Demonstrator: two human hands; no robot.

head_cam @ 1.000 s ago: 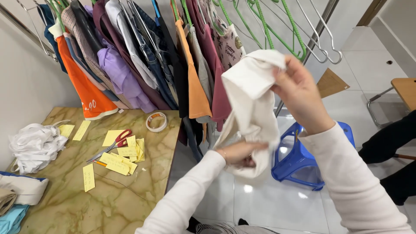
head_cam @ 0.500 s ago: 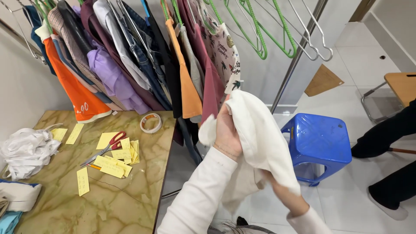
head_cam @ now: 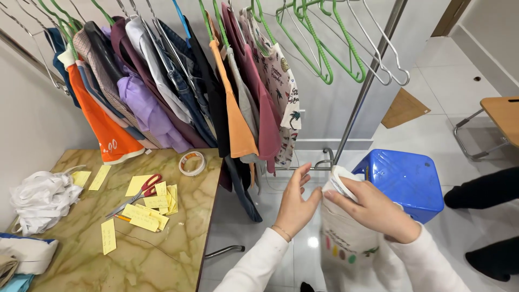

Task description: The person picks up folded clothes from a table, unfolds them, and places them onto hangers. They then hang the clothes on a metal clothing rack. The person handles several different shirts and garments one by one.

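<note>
A white garment (head_cam: pixel 346 238) with small multicoloured printed motifs hangs lengthwise in front of the person, its upper edge bunched into folded layers and its lower part dropping out of view at the bottom of the frame. The right hand (head_cam: pixel 373 208) grips the bunched top edge from above, fingers curled over the cloth. The left hand (head_cam: pixel 296 203) rests against the garment's left side, palm turned toward the fabric, fingers spread and pointing upward.
</note>
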